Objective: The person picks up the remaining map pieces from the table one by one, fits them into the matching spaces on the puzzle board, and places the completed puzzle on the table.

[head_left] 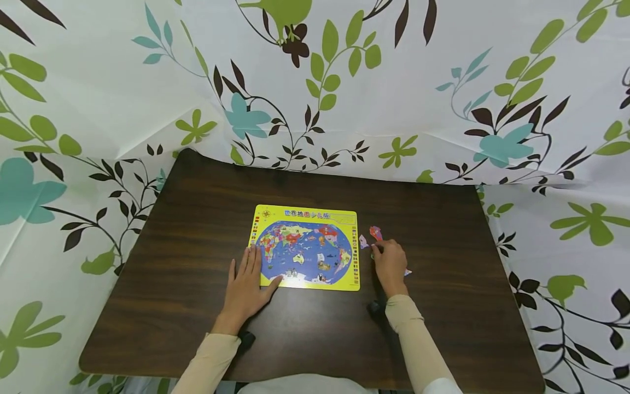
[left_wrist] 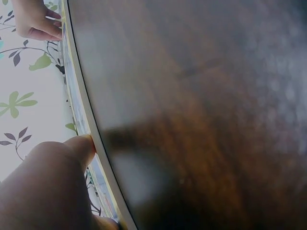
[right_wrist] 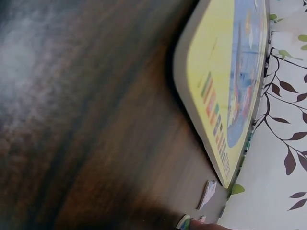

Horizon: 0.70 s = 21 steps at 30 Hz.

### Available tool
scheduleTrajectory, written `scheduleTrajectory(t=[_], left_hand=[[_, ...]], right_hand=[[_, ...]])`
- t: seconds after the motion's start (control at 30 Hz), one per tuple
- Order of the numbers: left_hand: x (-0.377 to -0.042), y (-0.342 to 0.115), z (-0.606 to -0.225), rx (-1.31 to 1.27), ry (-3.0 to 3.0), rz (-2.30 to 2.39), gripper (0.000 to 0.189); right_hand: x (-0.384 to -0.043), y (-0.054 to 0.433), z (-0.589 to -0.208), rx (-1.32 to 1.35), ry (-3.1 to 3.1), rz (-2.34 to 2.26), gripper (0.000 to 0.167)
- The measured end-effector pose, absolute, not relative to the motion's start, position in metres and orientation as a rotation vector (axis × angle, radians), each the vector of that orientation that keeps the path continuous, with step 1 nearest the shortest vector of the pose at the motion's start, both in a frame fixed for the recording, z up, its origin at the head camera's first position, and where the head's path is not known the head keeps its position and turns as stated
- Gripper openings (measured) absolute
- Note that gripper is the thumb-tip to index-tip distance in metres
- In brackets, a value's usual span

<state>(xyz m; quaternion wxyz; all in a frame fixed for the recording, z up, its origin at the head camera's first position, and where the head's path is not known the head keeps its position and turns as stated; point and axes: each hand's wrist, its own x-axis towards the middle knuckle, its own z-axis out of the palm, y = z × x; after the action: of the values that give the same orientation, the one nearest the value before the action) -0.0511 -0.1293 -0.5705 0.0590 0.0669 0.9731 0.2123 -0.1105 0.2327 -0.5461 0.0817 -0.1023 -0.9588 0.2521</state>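
A yellow-bordered world map puzzle board (head_left: 307, 215) lies flat on the dark wooden table. The left hand (head_left: 248, 291) rests on its lower left corner, fingers spread over the left edge and thumb on the bottom border. To the right of the board, the right hand (head_left: 391, 265) is bent down with its fingertips together at a small greenish puzzle piece (right_wrist: 183, 222), mostly hidden by the fingers. Near those fingers lie a pale pink puzzle piece (head_left: 363, 241) and a red one (head_left: 375, 233). Another piece (head_left: 407, 272) peeks out beside the hand.
The wooden table (head_left: 197, 186) extends around the board on every side. Behind it hangs a white curtain (head_left: 344, 120) printed with leaves and flowers. Dark wrist straps (head_left: 246, 340) sit under both forearms.
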Motion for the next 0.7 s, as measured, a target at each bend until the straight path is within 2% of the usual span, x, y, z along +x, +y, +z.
scheduleTrajectory(t=[0.47, 0.7], left_hand=[[-0.0496, -0.1288, -0.5717, 0.212, 2.985, 0.684, 0.099], [-0.0506, -0.1297, -0.57, 0.205, 2.958, 0.642, 0.101]], right_hand=[[-0.1148, 0.2326, -0.5474, -0.381, -2.789, 0.932, 0.01], [-0.1165, 0.2335, -0.549, -0.4, -2.812, 0.996, 0.012]])
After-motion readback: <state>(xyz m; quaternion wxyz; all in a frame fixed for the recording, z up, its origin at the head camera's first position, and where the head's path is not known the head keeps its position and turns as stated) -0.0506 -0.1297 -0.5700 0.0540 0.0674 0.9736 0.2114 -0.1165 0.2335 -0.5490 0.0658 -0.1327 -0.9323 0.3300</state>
